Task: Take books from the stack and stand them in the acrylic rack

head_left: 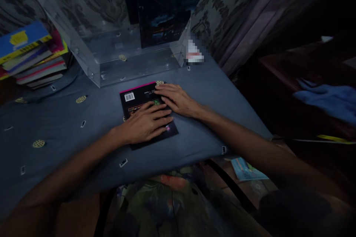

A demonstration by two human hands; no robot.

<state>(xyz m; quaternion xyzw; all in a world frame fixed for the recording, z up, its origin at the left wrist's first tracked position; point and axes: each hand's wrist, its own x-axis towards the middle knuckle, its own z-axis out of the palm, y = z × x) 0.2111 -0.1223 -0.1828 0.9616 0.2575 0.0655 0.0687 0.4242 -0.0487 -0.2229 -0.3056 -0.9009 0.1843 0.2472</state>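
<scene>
A black book [135,100] with a pink top edge and a white barcode lies back cover up on the blue-grey cloth [69,133]. My left hand [147,122] rests flat on its lower half, fingers stretched out toward the right. Flat on the book's right edge lies my right hand [176,99], fingers extended to the left. Both hands touch the book; neither grips it.
A clear acrylic box [111,59] stands behind the book, with a dark upright book [167,7] inside it. A stack of books [30,59] sits at the far left. The table's edge runs along the right; beyond it are dark furniture and a blue cloth [328,98].
</scene>
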